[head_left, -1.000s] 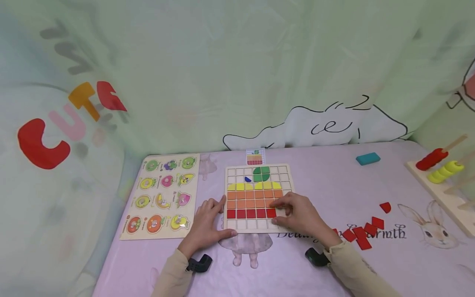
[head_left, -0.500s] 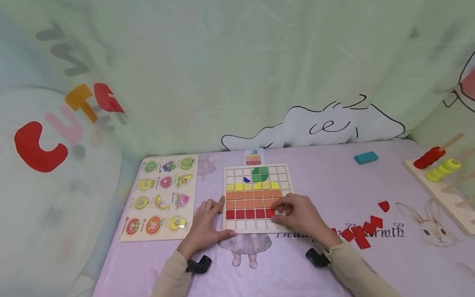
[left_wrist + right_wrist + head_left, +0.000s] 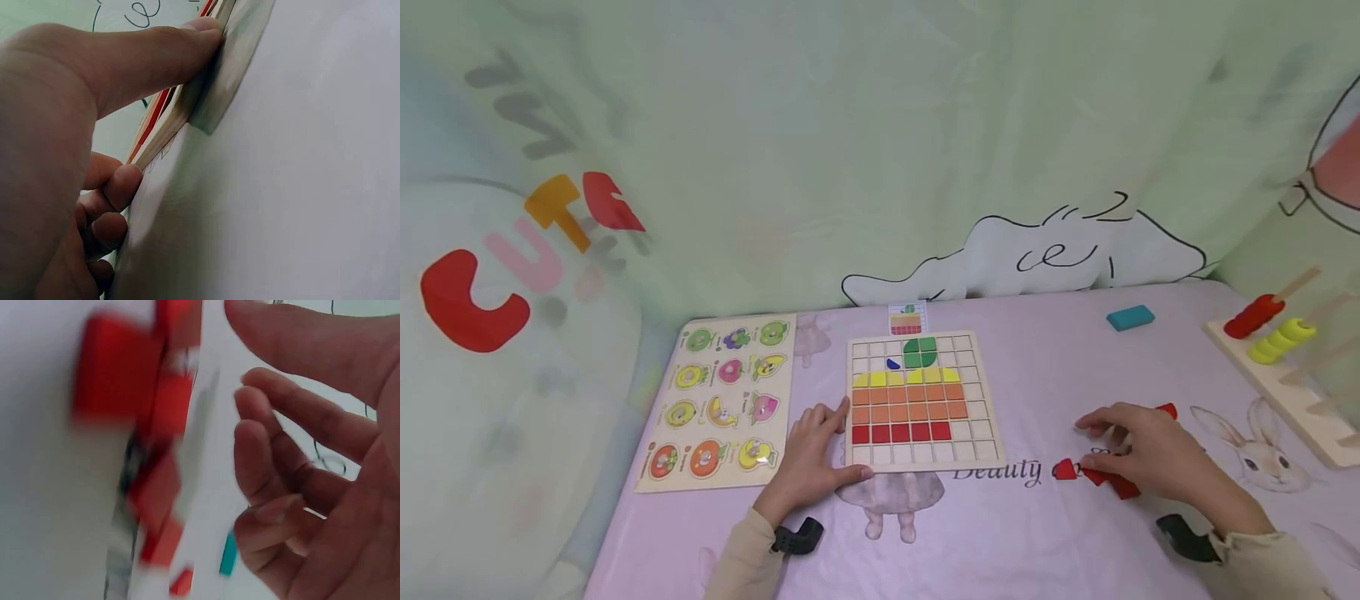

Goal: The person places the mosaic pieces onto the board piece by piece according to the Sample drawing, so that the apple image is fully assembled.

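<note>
My left hand holds the near-left corner of a square wooden grid board, thumb on the near edge and forefinger against the left edge. In the left wrist view the thumb presses the board's rim. Rows of red tiles, orange tiles and yellow pieces fill part of the grid, with green pieces and a small blue piece above. My right hand hovers over loose red tiles, fingers loosely bent and nothing between them; it partly hides the pile in the head view.
A wooden fruit puzzle board lies left of the grid. Behind the grid is a small pattern card. A teal block sits at the back right, and a peg stand with red and yellow beads stands at the far right.
My right hand has left the right end of the red row on the grid and moved right, over the loose red tiles. The left hand keeps its place at the board's corner.
</note>
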`<act>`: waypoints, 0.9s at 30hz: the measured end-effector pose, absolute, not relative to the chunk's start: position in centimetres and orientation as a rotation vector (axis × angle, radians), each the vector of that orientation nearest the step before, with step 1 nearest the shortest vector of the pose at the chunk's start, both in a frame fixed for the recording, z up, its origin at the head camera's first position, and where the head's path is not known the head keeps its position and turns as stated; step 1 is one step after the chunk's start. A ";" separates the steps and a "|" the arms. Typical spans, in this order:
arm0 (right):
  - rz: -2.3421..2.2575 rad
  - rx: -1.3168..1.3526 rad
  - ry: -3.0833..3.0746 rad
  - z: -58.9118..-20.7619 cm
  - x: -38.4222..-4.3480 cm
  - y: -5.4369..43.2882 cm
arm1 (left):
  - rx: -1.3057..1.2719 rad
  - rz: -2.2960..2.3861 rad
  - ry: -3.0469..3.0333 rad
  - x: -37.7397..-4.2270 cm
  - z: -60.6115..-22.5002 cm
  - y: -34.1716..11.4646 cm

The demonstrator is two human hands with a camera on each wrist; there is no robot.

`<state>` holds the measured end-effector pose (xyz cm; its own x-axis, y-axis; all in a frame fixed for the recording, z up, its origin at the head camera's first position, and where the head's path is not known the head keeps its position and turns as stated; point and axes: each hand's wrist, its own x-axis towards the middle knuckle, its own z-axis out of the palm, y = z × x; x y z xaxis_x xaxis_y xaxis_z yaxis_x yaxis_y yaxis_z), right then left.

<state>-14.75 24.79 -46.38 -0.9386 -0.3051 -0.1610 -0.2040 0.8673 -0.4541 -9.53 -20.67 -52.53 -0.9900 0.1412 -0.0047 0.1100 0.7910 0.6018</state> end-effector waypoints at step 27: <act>-0.700 -0.430 2.785 -47.7 -14.2 27.3 | 0.222 0.976 2.945 -9.7 -52.8 -20.7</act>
<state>-14.20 27.26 -47.74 -0.9286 -0.3370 -0.1554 -0.2235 0.8422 -0.4906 -9.66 -20.67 -52.79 -0.9893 0.1452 0.0151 0.1254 0.7928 0.5964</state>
